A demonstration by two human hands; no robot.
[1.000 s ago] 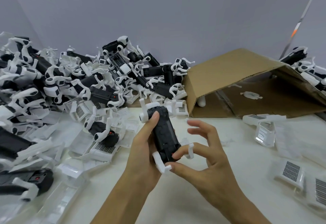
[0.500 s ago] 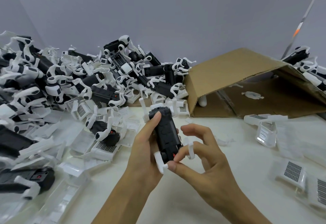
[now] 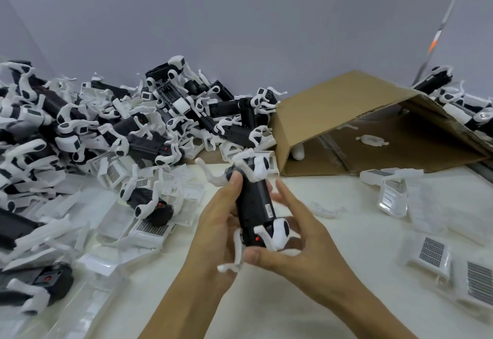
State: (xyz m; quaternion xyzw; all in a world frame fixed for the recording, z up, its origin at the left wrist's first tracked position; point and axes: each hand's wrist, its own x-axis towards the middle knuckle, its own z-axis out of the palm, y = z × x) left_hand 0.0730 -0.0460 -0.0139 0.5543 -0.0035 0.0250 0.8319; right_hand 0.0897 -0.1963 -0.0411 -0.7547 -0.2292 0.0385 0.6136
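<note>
While held clear of the table (image 3: pixel 360 272), gripped by both hands: left hand (image 3: pixel 217 226) curled round the left flank of the black unit (image 3: pixel 253 202), thumb near its far end; right hand (image 3: pixel 298 242) cupping the near end, thumb underneath, fingers along the right side. White arms (image 3: pixel 277 234) jutting from both ends. Beyond, left, heap of like units (image 3: pixel 120 130); right, cardboard box (image 3: pixel 333 106) tipped on its side, mouth facing the hands.
</note>
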